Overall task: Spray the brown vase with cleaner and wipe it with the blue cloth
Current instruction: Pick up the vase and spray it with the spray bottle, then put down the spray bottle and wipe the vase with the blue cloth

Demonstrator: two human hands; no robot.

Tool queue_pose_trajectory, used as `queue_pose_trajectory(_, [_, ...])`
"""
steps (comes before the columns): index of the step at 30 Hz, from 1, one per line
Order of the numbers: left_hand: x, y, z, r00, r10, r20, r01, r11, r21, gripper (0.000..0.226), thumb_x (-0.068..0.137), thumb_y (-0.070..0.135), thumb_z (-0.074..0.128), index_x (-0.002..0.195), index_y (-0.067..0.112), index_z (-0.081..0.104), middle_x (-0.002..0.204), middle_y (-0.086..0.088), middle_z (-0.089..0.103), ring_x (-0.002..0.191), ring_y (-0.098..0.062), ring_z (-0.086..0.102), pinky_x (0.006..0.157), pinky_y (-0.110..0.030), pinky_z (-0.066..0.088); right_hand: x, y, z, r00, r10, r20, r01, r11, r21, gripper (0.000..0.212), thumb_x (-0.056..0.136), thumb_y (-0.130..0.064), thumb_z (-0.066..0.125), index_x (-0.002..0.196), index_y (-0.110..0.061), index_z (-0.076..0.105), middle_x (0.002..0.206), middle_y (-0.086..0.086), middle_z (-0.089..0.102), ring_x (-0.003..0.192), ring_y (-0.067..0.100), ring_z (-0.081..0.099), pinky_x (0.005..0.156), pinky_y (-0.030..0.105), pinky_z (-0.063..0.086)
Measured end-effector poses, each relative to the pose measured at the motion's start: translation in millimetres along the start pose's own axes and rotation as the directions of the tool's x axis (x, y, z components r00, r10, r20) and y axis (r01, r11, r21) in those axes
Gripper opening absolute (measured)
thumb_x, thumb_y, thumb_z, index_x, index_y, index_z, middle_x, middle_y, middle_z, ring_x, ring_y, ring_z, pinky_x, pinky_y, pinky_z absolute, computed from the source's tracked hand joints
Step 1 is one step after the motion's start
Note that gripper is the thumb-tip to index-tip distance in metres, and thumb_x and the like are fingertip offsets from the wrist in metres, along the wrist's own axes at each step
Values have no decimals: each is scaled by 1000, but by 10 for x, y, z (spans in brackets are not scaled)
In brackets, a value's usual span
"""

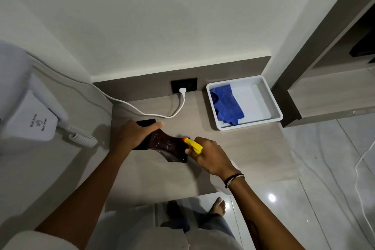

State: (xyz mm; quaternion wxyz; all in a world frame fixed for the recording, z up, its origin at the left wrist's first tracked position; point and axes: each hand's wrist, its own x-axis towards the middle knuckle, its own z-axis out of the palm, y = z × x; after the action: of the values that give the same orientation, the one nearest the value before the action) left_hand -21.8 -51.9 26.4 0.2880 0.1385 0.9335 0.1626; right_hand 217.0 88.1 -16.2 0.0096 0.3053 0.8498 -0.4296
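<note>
The brown vase (166, 146) is dark and glossy, tilted over the wooden counter, with small droplets on its side. My left hand (134, 135) grips its upper end. My right hand (209, 155) holds the spray bottle (194, 145) by its yellow trigger head, whose red nozzle points at the vase from close by. The bottle's body is mostly hidden under my hand. The blue cloth (226, 104) lies crumpled in the left half of a white tray (269, 99) at the back right of the counter.
A white wall hair dryer (34, 119) with a coiled cord hangs at the left. Its white cable (142, 110) runs across the counter's back to a black socket (183, 85). The counter's (158, 178) front edge drops to a glossy tiled floor. My bare foot (218, 207) stands below.
</note>
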Motion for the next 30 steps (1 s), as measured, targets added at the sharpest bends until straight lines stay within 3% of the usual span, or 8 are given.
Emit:
queue_pose_trajectory(3, [-23,38,11,1000,15,6,-15,1000,-2,115,38,109,62,103,14,71,99,-9,74,89,-27,71,84,-45,61,-43,173,-182,992,107,-72,-104,994,42,20,94,-36,67,98,-18,63,96,9,73,87,33,68,81,51,59])
queue_pose_trajectory(5, [-54,85,40,997,68,-37,-67,998,9,102,41,105,66,95,18,71,90,-3,74,80,-21,72,69,-36,59,-56,286,-380,977,154,-149,-132,981,143,9,90,-30,64,95,-22,63,92,7,72,83,31,67,81,54,59])
queue_pose_trajectory(8, [-100,186,99,964,226,-139,-223,974,33,81,41,98,74,78,26,67,69,9,71,63,-9,69,54,-26,52,29,464,-806,939,120,-324,-45,972,229,16,100,-23,67,115,-20,68,99,9,73,89,32,68,84,52,59])
queue_pose_trajectory(13, [-161,361,140,894,447,-24,-415,848,329,110,42,93,77,128,26,59,128,0,66,113,-25,62,93,-45,55,383,683,-1545,859,147,-490,-52,978,202,48,100,-52,68,140,-25,65,107,-15,69,87,0,66,80,21,54])
queue_pose_trajectory(16, [-201,406,202,872,483,86,-466,762,448,131,48,91,76,154,23,41,152,1,51,137,-28,46,110,-46,46,635,821,-1808,793,196,-577,-77,972,223,40,97,-52,72,123,-22,73,92,-18,69,81,3,67,87,36,59])
queue_pose_trajectory(19, [-237,375,306,845,523,108,-507,723,468,132,51,82,80,160,22,36,158,2,45,143,-26,40,116,-43,37,882,909,-1948,765,238,-599,-78,957,280,36,96,-46,75,118,-17,75,102,-1,76,97,24,73,93,41,61])
queue_pose_trajectory(26, [-152,249,458,831,554,54,-537,773,338,128,51,68,85,160,20,38,157,0,42,150,-28,28,130,-45,11,1327,1016,-2053,791,251,-558,-121,958,260,50,99,-36,74,141,-9,67,131,12,76,107,25,70,94,28,47])
queue_pose_trajectory(30, [-163,205,524,793,609,13,-581,750,317,125,46,71,82,153,14,49,150,-7,51,146,-28,34,126,-31,-12,1448,1091,-2057,808,266,-525,-172,960,222,44,102,-30,70,142,-12,66,137,16,74,119,38,72,108,45,55])
